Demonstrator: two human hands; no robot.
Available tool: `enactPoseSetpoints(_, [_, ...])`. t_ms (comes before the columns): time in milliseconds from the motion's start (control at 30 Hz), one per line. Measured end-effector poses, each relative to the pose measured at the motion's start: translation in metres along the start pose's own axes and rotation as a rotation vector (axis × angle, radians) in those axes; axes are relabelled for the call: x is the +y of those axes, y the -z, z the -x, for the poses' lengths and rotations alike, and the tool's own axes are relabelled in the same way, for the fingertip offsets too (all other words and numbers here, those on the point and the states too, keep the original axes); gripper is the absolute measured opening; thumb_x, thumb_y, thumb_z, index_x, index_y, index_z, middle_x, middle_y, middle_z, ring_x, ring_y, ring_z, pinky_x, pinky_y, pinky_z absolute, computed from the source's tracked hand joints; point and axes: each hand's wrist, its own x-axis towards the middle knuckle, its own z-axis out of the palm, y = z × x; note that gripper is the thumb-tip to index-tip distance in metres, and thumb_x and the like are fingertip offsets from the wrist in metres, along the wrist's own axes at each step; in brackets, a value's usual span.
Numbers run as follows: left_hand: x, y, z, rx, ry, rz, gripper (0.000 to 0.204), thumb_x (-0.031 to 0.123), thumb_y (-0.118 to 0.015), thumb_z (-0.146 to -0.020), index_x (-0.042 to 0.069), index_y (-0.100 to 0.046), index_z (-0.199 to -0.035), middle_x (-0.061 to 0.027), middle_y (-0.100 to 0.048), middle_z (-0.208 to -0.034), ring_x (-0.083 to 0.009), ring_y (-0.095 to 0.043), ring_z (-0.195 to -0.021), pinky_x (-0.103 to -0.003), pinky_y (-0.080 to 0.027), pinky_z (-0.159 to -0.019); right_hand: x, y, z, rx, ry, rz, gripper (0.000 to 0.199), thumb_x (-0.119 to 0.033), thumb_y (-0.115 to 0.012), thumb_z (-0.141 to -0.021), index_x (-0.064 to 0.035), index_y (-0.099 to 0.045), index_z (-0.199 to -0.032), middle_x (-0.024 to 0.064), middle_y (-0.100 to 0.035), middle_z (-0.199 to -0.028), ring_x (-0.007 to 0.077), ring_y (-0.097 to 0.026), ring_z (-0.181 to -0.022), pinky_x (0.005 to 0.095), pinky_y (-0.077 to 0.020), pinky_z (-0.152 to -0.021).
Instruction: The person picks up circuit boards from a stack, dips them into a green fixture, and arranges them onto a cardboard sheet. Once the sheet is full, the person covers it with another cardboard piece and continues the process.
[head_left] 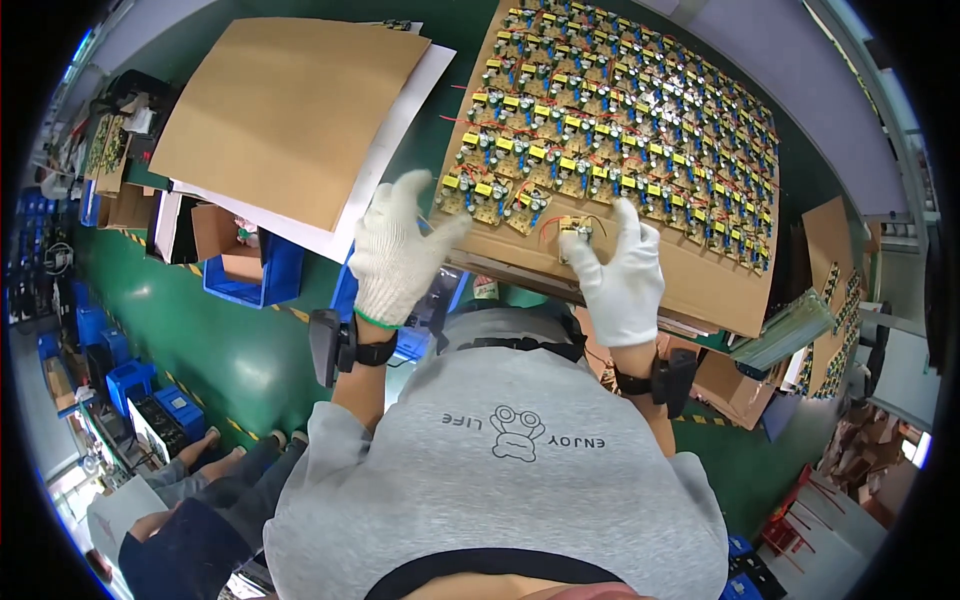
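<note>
My left hand [393, 245], in a white knit glove with a green cuff, is raised with its fingers spread. It holds nothing and hovers left of the board-covered cardboard, slightly blurred. My right hand [622, 275], also gloved in white, is at the near edge of the cardboard sheet [700, 285]. Its thumb lies over a small circuit board [577, 224] with a yellow part and red wires, and the index finger stretches out to the right of it. Beyond, several rows of similar circuit boards [610, 125] cover the sheet, a loose one [527, 207] sitting at their near left edge.
Large brown cardboard sheets [290, 110] over white ones lie to the left. Below them is a blue bin [250, 285] with a carton. A bundle of clear sheets [785, 335] sits at the right. Another person [200, 530] is at the lower left.
</note>
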Motion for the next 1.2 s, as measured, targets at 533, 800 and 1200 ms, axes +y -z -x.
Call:
enactPoseSetpoints(533, [0.032, -0.001, 0.020, -0.053, -0.017, 0.005, 0.095, 0.029, -0.085, -0.062, 0.004, -0.035, -0.139, -0.0165, -0.055, -0.099, -0.0353, -0.057, -0.089, -0.044, -0.046, -0.077, 0.002, -0.005, 0.003, 0.003, 0.134, -0.209, 0.056, -0.039, -0.075, -0.077, -0.0006, -0.060, -0.115, 0.0137, -0.063, -0.094, 0.0253, -0.063, -0.085, 0.0363, -0.0499, -0.076])
enactPoseSetpoints(800, [0.050, -0.044, 0.024, -0.069, -0.468, 0.453, 0.081, 0.024, -0.075, -0.071, -0.004, -0.035, -0.137, -0.0233, -0.045, -0.130, -0.0354, -0.047, -0.118, -0.040, -0.043, -0.095, -0.006, 0.013, 0.006, -0.667, -0.158, -1.114, 0.042, -0.025, -0.076, -0.081, 0.0046, -0.060, -0.107, 0.0098, -0.067, -0.091, 0.0115, -0.061, -0.084, 0.0276, -0.0504, -0.073])
enactPoseSetpoints(1200, [0.078, -0.052, 0.022, -0.156, -0.675, 0.173, 0.084, 0.010, -0.080, -0.056, 0.001, -0.043, -0.132, -0.0113, -0.058, -0.098, -0.0308, -0.057, -0.094, -0.041, -0.042, -0.085, 0.011, 0.023, 0.020, -0.161, -0.171, -0.709, 0.034, -0.030, -0.065, -0.090, 0.0030, -0.061, -0.091, -0.0004, -0.062, -0.072, 0.0067, -0.059, -0.071, 0.0245, -0.0469, -0.061])
